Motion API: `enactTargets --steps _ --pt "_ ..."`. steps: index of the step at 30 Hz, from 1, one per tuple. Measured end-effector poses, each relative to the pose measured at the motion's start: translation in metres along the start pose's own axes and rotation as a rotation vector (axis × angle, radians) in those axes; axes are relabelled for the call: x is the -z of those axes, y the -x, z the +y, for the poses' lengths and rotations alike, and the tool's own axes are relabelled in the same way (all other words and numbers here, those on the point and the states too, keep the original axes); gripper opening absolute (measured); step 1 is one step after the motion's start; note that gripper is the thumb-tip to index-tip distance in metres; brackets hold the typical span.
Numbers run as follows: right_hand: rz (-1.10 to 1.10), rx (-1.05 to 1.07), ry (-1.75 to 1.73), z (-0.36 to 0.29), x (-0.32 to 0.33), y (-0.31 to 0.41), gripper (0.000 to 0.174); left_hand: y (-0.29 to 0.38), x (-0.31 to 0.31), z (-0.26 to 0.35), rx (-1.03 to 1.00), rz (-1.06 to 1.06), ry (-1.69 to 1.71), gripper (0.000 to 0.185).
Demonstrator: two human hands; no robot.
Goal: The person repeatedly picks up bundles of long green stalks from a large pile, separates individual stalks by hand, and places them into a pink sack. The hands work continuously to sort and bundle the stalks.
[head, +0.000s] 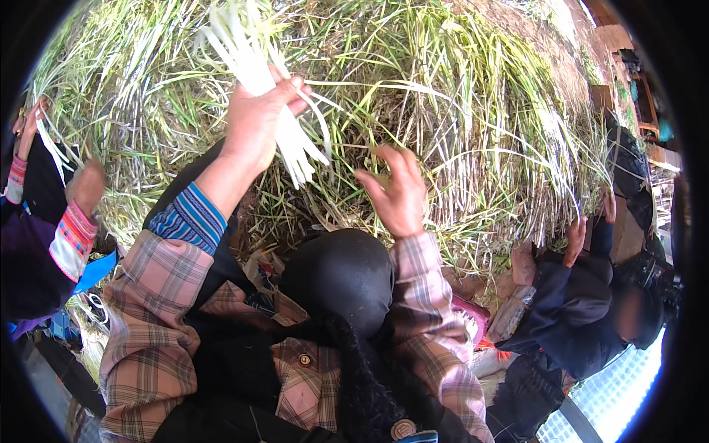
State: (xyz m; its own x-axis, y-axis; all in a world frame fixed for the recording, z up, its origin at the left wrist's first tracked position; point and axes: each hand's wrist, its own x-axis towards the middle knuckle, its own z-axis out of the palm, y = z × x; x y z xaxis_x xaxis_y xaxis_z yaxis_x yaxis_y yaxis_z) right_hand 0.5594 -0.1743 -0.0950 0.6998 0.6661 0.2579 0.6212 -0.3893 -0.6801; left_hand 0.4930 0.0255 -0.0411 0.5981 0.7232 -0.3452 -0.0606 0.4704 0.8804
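My left hand (257, 119) is closed around a bunch of pale, flat plant stalks (299, 147), their cut-looking white ends pointing down and to the right. The upper part of the bunch is washed out by bright light. To the right and lower, my right hand (397, 191) is raised over the heap with its thumb and fingers apart and nothing in it. Beneath and beyond both hands spreads a large heap of long green and yellowish leaves and stalks (471, 111). A few long thin leaves trail rightward from beside my left hand.
At the left, a person with embroidered cuffs (72, 238) holds pale stalks. On the right, another person in dark clothing (576, 310) has both hands at the heap's edge. My dark-covered knee (338, 277) stands between my arms. Bare brown ground (515, 27) shows beyond the heap.
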Motion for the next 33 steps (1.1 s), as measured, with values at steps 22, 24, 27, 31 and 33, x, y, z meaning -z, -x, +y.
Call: enactTargets --steps 22,24,27,31,33 --pt "-1.063 -0.378 0.255 0.096 -0.008 0.141 0.029 -0.026 0.026 0.029 -0.139 -0.009 0.111 0.016" --pt "-0.767 -0.426 0.182 0.077 0.003 0.124 0.025 -0.025 0.022 0.023 -0.074 -0.076 0.055 0.014" --pt "-0.26 -0.082 0.005 0.042 0.002 0.062 0.047 -0.017 0.011 0.018 -0.048 -0.086 0.05 0.016" --pt "-0.258 0.134 -0.18 0.01 -0.032 0.001 0.04 -0.008 0.001 0.016 0.018 -0.114 0.05 0.014" --pt "-0.701 -0.117 -0.171 0.01 -0.038 0.0 0.028 -0.012 0.003 0.021 -0.019 -0.128 0.111 0.014"
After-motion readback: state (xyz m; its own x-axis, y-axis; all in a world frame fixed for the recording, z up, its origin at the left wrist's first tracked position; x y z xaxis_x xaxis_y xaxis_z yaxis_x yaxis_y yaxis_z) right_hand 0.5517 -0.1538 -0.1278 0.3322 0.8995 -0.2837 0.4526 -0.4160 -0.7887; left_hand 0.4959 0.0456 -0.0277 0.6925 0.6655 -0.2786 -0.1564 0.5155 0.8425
